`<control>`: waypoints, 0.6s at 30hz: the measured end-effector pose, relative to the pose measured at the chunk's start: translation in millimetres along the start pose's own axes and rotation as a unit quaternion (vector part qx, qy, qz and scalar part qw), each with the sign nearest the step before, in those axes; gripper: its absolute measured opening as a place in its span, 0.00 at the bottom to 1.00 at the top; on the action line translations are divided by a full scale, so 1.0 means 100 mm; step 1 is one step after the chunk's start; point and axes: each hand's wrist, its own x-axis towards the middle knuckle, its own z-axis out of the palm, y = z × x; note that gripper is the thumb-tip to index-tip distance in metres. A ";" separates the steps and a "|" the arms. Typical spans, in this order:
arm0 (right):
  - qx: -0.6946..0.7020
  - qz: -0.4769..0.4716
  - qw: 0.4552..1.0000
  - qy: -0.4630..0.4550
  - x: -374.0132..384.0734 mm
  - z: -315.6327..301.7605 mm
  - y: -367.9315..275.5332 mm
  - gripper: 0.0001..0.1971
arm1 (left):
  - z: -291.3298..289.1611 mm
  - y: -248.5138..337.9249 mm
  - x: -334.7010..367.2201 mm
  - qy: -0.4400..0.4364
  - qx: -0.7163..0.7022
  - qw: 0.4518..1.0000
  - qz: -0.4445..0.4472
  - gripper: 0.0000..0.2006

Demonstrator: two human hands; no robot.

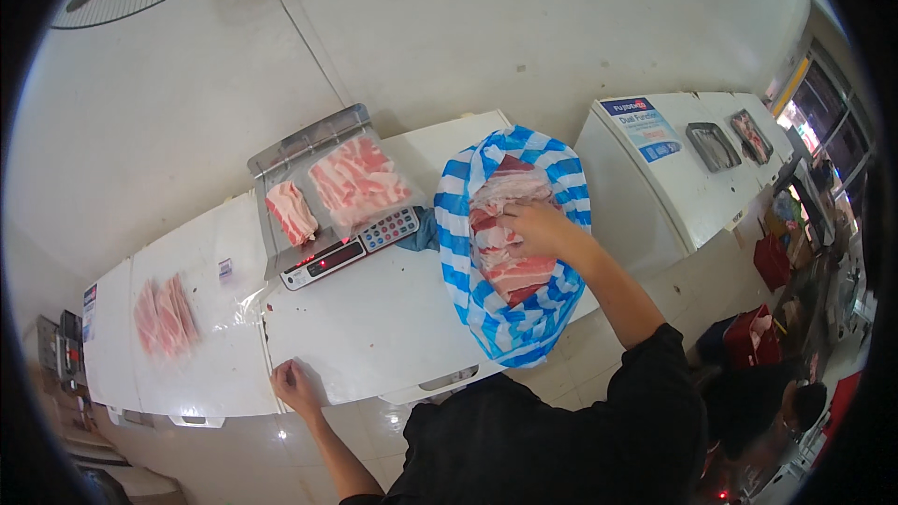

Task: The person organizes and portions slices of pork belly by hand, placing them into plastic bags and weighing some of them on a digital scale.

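Observation:
A blue-and-white striped plastic bag (pixel 452 217) stands wide open on the freezer lid, full of sliced raw pork belly (pixel 519 273). My right hand (pixel 538 227) reaches in from the right, its bent fingers closed on some slices at the middle of the pile. My left hand (pixel 295 383) rests at the lid's front edge, fingers curled in with nothing showing in them. Left of the bag, a digital scale (pixel 348 252) carries a clear pack of pork slices (pixel 360 182) on its metal tray. A smaller stack of pork slices (pixel 292 213) lies beside that pack.
Flat clear packs of meat (pixel 166 316) lie on the white freezer lid (pixel 374 341) at left. A dark cloth (pixel 423 230) sits between scale and bag. Another freezer (pixel 645 192) at right holds two black trays (pixel 713 147). A person (pixel 748 402) is at lower right.

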 end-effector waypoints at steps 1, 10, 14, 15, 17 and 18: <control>-0.007 -0.006 1.000 0.014 -0.01 0.02 0.00 0.24 | 0.00 -0.02 0.00 0.001 -0.003 1.000 -0.004 0.06; 0.021 -0.024 0.999 0.014 -0.03 -0.08 0.01 0.15 | 0.03 -0.05 0.01 0.012 -0.037 0.999 -0.003 0.05; 0.140 0.045 0.988 -0.055 -0.12 -0.34 -0.17 0.14 | 0.03 -0.06 0.00 0.020 -0.057 0.998 -0.005 0.05; 0.164 0.049 0.984 -0.047 -0.14 -0.34 -0.18 0.14 | 0.03 -0.08 0.00 0.024 -0.045 0.999 -0.004 0.05; 0.122 0.031 0.990 0.070 -0.10 -0.24 -0.21 0.15 | 0.05 -0.11 0.01 0.027 -0.023 0.999 0.000 0.05; 0.099 0.022 0.987 0.128 -0.05 -0.18 -0.24 0.15 | 0.05 -0.13 -0.01 0.019 -0.025 0.999 -0.008 0.05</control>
